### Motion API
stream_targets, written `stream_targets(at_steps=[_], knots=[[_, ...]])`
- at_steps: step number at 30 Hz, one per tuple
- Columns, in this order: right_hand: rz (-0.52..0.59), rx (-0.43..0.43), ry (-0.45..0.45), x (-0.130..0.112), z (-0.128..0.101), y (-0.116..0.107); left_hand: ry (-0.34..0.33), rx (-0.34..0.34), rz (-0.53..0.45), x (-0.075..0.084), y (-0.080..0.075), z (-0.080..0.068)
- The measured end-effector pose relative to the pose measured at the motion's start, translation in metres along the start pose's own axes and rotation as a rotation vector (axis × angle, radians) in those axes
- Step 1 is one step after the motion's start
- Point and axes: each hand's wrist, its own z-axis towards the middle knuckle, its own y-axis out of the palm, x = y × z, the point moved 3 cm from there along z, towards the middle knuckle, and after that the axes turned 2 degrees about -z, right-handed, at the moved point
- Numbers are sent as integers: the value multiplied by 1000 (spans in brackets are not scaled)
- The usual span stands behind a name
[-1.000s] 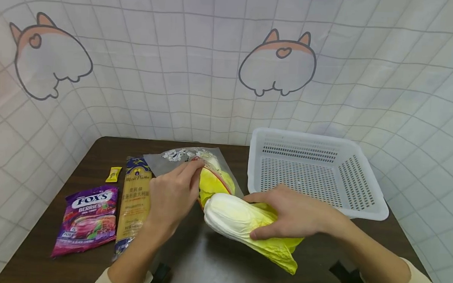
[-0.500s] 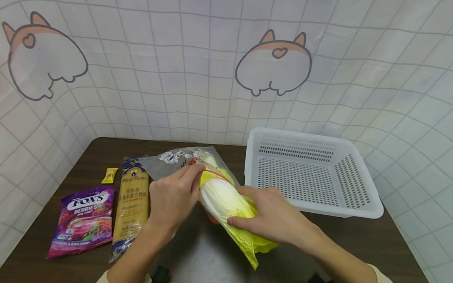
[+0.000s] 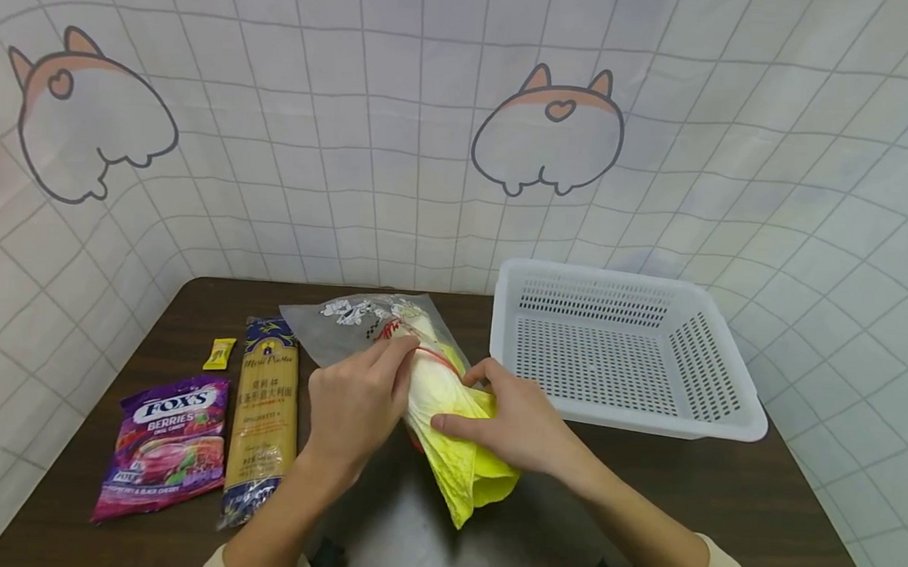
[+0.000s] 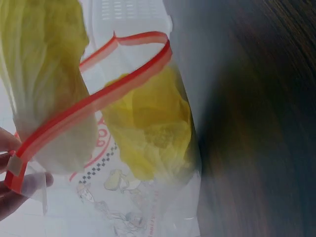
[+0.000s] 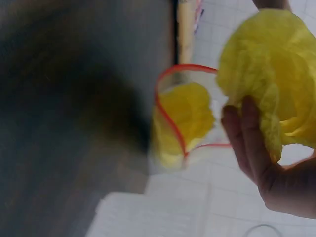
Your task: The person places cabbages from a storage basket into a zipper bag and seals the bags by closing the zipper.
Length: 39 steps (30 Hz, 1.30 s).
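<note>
- I see a clear zip bag (image 3: 377, 327) with a red seal strip lying on the dark table (image 3: 717, 493), its mouth open toward me.
- In my left wrist view the red strip (image 4: 94, 101) loops wide, and one yellow cabbage (image 4: 148, 128) already sits inside the bag.
- A second cabbage (image 3: 457, 417), pale at the stem end and yellow at the leaves, has its stem end at or just inside the bag mouth; the leafy end sticks out toward me over the table.
- My left hand (image 3: 355, 405) pinches the bag's rim at the red strip, fingers curled on the plastic; the left wrist view shows fingertips (image 4: 15, 192) on the strip's corner.
- My right hand (image 3: 520, 423) grips the second cabbage around its leafy part, thumb on top and fingers curled over the side. The right wrist view shows the crumpled yellow leaves (image 5: 271, 74) held against the palm, with the bag opening just beyond them.
- So this cabbage lies between my two hands, held by the right one and touching the bag that the left one holds.
- A white perforated basket (image 3: 749, 423) stands on the table to the right of the bag, just beside my right hand; I see nothing in it.
- To the left lie a long spaghetti packet (image 3: 265, 410), a purple Fox's berries candy bag (image 3: 166, 444) and a small yellow sachet (image 3: 219, 353), all apart from my hands.
</note>
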Motion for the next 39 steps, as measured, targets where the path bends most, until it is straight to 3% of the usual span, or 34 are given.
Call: stream_targets(at_steps=[6, 10, 16, 20, 24, 27, 30, 35, 39], knots=[[637, -221, 140, 14, 4, 24, 4, 14, 1, 2, 1, -3], [933, -328, 198, 19, 1, 39, 7, 20, -7, 2, 1, -3], [1142, -412, 171, 17, 2, 48, 24, 6, -25, 3, 1, -4], [1201, -440, 146, 12, 5, 52, 36, -4, -30, 3, 1, -4], [1122, -430, 146, 9, 7, 55, 22, -14, -29, 2, 1, -2], [993, -396, 136, 8, 8, 56, 22, -26, -26, 2, 0, -1], [824, -337, 67, 5, 10, 55, 30, -38, -24, 2, 0, -1], [415, -181, -84, 1, 12, 50, 60, -37, -6, 3, 0, -2], [126, -61, -136, 1, 16, 48, 90, -31, 12, 3, 1, -2]])
